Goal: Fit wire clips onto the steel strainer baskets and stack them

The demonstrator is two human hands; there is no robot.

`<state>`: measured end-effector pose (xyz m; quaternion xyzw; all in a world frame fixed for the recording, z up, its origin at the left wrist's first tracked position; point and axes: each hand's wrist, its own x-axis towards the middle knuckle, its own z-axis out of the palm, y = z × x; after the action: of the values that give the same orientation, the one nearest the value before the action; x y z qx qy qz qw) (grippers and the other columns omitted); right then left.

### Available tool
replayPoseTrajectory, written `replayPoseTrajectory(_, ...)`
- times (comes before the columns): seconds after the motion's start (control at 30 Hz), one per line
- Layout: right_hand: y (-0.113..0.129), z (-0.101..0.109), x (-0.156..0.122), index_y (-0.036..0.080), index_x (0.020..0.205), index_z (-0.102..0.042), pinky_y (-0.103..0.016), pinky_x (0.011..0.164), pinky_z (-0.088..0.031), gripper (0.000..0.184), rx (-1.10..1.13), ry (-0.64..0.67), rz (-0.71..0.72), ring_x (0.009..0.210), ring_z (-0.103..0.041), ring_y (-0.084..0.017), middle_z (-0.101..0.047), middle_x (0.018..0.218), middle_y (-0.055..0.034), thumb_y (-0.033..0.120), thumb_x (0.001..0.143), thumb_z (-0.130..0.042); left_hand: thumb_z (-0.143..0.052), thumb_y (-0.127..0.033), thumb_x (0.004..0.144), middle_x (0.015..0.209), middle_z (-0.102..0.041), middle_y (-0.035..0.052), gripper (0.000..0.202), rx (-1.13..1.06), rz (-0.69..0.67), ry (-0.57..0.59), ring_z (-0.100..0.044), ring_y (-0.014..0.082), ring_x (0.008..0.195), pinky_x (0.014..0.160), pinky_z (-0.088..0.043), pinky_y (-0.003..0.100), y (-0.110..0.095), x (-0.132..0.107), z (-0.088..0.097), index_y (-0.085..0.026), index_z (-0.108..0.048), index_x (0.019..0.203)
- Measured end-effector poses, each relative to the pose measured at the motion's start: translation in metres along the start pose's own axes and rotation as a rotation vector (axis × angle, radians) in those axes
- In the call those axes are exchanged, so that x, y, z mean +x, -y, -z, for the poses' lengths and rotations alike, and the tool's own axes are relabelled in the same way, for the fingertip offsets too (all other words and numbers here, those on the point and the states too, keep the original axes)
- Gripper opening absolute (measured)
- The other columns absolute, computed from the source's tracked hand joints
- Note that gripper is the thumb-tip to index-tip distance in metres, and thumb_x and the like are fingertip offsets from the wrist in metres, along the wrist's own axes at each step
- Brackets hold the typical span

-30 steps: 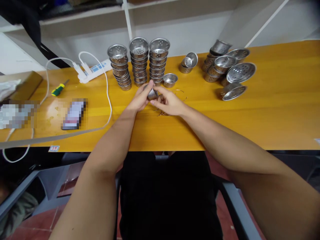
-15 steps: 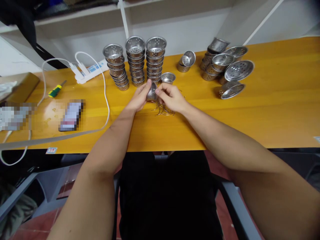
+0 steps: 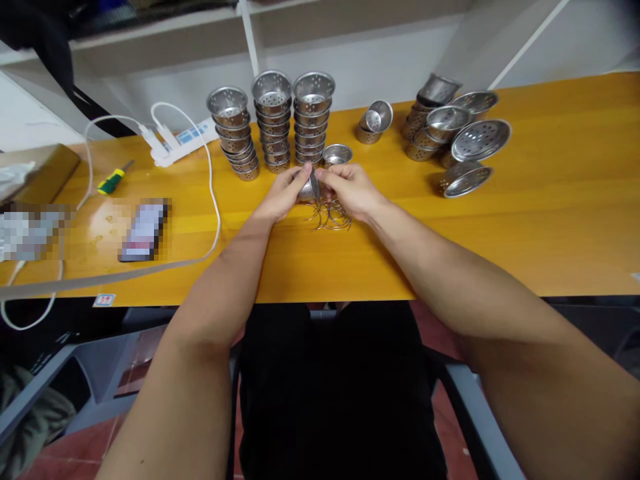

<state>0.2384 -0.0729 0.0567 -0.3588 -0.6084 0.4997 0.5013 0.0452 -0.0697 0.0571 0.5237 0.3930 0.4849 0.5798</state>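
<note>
My left hand (image 3: 286,194) is closed around a small metal strainer basket (image 3: 309,187), tilted with its mouth toward the right. At the basket's rim, the thumb and fingers of my right hand (image 3: 351,189) are pinched together. What they pinch is too small and covered to make out. Below both hands lies a loose heap of thin curved wires (image 3: 334,216) on the table. Another strainer basket (image 3: 337,155) stands upright just behind my fingers.
Behind my hands rise three stacks of strainer baskets (image 3: 274,123). More baskets (image 3: 447,127) sit in a cluster at the right, with a pair (image 3: 376,120) between. Leftward are a power strip (image 3: 183,143), screwdriver (image 3: 111,181), phone (image 3: 145,230) and white cable (image 3: 215,213).
The basket in my left hand has turned a little, its mouth now facing more to the right. My right fingers have shifted slightly right and up along its rim.
</note>
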Motion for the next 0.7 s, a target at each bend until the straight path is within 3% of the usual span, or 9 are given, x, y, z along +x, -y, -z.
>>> replayPoseTrajectory(0.17, 0.006, 0.016, 0.003, 0.03, 0.078, -0.057, -0.041, 0.06, -0.05, 0.1, 0.122, 0.025, 0.002, 0.066, -0.052, -0.021, -0.052, 0.074, -0.0024, 0.123, 0.08, -0.091, -0.068, -0.103, 0.117, 0.095, -0.083, 0.0106, 0.082, -0.085, 0.034, -0.078, -0.093, 0.0308, 0.101, 0.082, -0.074, 0.039, 0.0, 0.003, 0.002, -0.023, -0.082, 0.116)
replayPoseTrajectory(0.23, 0.009, 0.026, 0.001, 0.029, 0.081, -0.064, -0.041, 0.06, -0.047, 0.097, -0.009, 0.046, 0.081, 0.066, -0.052, -0.022, -0.056, 0.074, -0.0034, 0.124, 0.087, -0.083, -0.061, -0.108, 0.117, 0.096, -0.082, 0.0117, 0.088, -0.116, 0.075, -0.102, -0.093, 0.0321, 0.102, 0.084, -0.074, 0.04, 0.0, 0.005, 0.004, -0.022, -0.08, 0.118)
replayPoseTrajectory(0.33, 0.012, 0.035, -0.006, 0.027, 0.083, -0.073, -0.04, 0.065, -0.043, 0.088, -0.339, 0.156, 0.219, 0.069, -0.05, -0.02, -0.061, 0.075, -0.0039, 0.113, 0.1, -0.085, -0.049, -0.114, 0.114, 0.096, -0.081, 0.0122, 0.097, -0.138, 0.153, -0.148, -0.09, 0.0282, 0.091, 0.085, -0.073, 0.039, -0.002, 0.006, 0.008, -0.021, -0.077, 0.118)
replayPoseTrajectory(0.4, 0.011, 0.036, -0.009, 0.026, 0.085, -0.075, -0.041, 0.068, -0.046, 0.08, -0.498, 0.248, 0.268, 0.071, -0.05, -0.02, -0.064, 0.077, -0.004, 0.102, 0.107, -0.086, -0.043, -0.116, 0.112, 0.09, -0.078, 0.0097, 0.101, -0.143, 0.173, -0.176, -0.083, 0.0227, 0.08, 0.081, -0.07, 0.037, -0.002, 0.007, 0.01, -0.021, -0.076, 0.117)
replayPoseTrajectory(0.47, 0.008, 0.035, -0.011, 0.026, 0.095, -0.079, -0.043, 0.072, -0.053, 0.073, -0.563, 0.257, 0.283, 0.074, -0.055, -0.021, -0.07, 0.086, -0.0058, 0.096, 0.113, -0.084, -0.042, -0.118, 0.111, 0.085, -0.074, 0.0069, 0.102, -0.152, 0.164, -0.182, -0.078, 0.0201, 0.074, 0.076, -0.067, 0.036, -0.001, 0.008, 0.012, -0.022, -0.076, 0.115)
replayPoseTrajectory(0.57, -0.001, 0.033, -0.009, 0.027, 0.13, -0.085, -0.046, 0.08, -0.066, 0.077, -0.579, 0.119, 0.295, 0.085, -0.069, -0.025, -0.082, 0.12, -0.0117, 0.102, 0.11, -0.086, -0.055, -0.115, 0.112, 0.09, -0.077, 0.0077, 0.095, -0.152, 0.131, -0.13, -0.085, 0.025, 0.085, 0.075, -0.068, 0.036, 0.002, 0.007, 0.012, -0.024, -0.08, 0.117)
replayPoseTrajectory(0.63, -0.007, 0.032, -0.007, 0.03, 0.161, -0.08, -0.051, 0.088, -0.075, 0.1, -0.579, 0.062, 0.315, 0.099, -0.079, -0.03, -0.081, 0.147, -0.0162, 0.11, 0.1, -0.091, -0.074, -0.104, 0.114, 0.103, -0.084, 0.0095, 0.08, -0.142, 0.093, -0.059, -0.091, 0.0294, 0.103, 0.084, -0.072, 0.038, 0.004, 0.004, 0.012, -0.024, -0.083, 0.122)
replayPoseTrajectory(0.7, -0.011, 0.032, -0.004, 0.032, 0.176, -0.075, -0.06, 0.101, -0.079, 0.116, -0.6, 0.071, 0.344, 0.117, -0.084, -0.038, -0.077, 0.161, -0.0191, 0.114, 0.096, -0.092, -0.095, -0.087, 0.111, 0.117, -0.089, 0.0102, 0.065, -0.135, 0.046, 0.011, -0.092, 0.0313, 0.121, 0.096, -0.075, 0.04, 0.006, 0.001, 0.013, -0.024, -0.085, 0.125)
